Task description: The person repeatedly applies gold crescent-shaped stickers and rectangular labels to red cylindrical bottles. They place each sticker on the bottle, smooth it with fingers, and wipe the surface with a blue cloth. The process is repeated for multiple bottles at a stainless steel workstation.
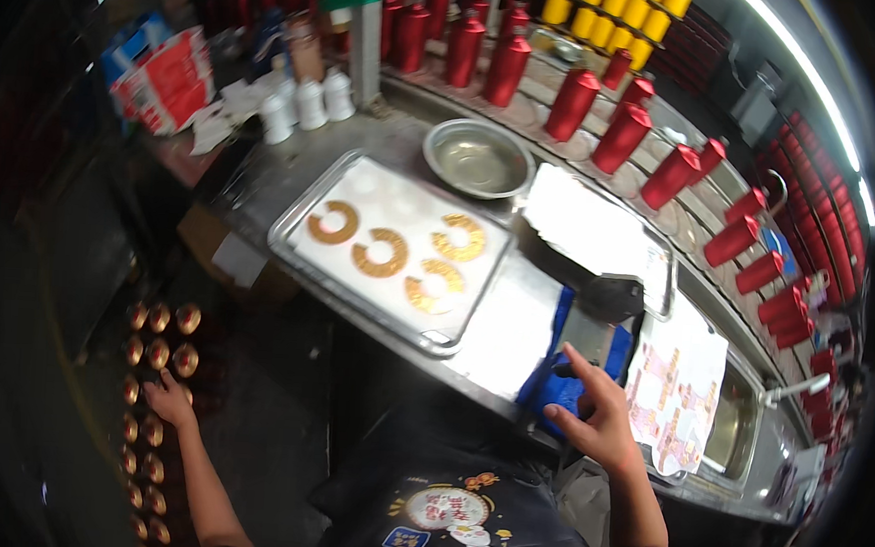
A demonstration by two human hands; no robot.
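Note:
My left hand [167, 399] is held out at the lower left, its fingers apart. In the picture it overlaps rows of dark red containers with round gold tops [185, 360]; whether it touches one I cannot tell. My right hand [597, 412] is raised in front of the counter, index finger and thumb spread, with nothing plainly held. Behind it lie a blue cloth [557, 389] and a dark, flat-headed tool [611, 298]. Left of these, a metal tray [458, 345] lined with white carries several gold C-shaped pieces [380, 253].
A metal bowl [479, 159] stands behind the tray. To its right are a second tray with white sheets [586, 217], a patterned sheet [673, 388] and a sink [736, 427]. Red bottles [572, 105] line the back ledge; white bottles [310, 105] stand at the left end.

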